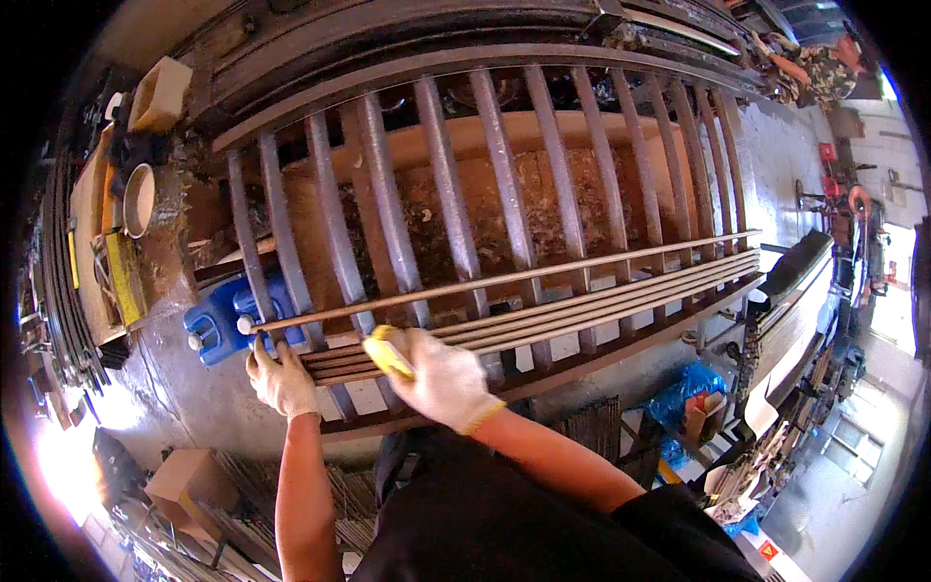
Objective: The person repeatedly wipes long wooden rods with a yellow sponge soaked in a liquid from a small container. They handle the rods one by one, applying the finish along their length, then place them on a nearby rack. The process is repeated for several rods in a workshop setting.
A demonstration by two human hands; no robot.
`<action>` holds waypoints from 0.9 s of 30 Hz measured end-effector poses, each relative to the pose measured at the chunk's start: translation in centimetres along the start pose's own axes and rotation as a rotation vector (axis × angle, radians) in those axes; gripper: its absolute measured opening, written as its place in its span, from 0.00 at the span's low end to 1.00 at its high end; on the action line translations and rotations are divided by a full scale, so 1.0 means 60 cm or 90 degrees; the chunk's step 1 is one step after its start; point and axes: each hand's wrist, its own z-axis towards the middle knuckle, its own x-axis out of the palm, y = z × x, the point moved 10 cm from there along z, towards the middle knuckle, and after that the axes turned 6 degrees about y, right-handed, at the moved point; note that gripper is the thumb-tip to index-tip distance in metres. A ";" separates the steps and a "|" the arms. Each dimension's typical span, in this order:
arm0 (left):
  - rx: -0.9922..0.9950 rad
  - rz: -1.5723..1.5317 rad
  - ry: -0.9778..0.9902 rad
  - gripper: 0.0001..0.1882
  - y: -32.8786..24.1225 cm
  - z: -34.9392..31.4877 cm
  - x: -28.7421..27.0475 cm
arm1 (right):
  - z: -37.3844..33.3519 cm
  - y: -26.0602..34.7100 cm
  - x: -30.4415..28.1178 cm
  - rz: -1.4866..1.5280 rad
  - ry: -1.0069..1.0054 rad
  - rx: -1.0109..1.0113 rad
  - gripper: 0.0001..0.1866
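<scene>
while a slatted metal rack (506,184) carries grouped rods (601,299), a lone rod (553,269) lies just beyond them; checking it seems the step in hand, next needing its end steadied. the gloved left hand (281,382) is at that left end, whether pinching i cannot tell; the gloved right hand (444,381), over the group, clasps a yellow tool (388,353).

Harsh glare (63,456) at lower left

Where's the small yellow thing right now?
In the head view, the yellow thing is left of centre, in your right hand, over the rods and right of your left hand.
</scene>
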 end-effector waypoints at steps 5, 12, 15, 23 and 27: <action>0.001 -0.001 -0.006 0.28 0.029 0.000 0.010 | -0.105 -0.252 -0.278 -0.147 -0.077 0.178 0.26; 0.084 -0.012 -0.016 0.27 0.078 0.030 0.045 | -0.247 -0.697 -0.699 -0.392 -0.278 0.395 0.27; 0.039 0.013 -0.044 0.31 0.096 0.037 0.042 | -0.278 -0.867 -0.850 -0.446 -0.315 0.516 0.27; -0.074 -0.044 0.058 0.39 0.153 0.056 0.079 | -0.301 -1.089 -1.030 -0.446 -0.276 0.687 0.28; -0.066 -0.385 0.126 0.41 0.127 0.012 0.072 | -0.293 -0.998 -1.008 -0.405 -0.436 0.597 0.33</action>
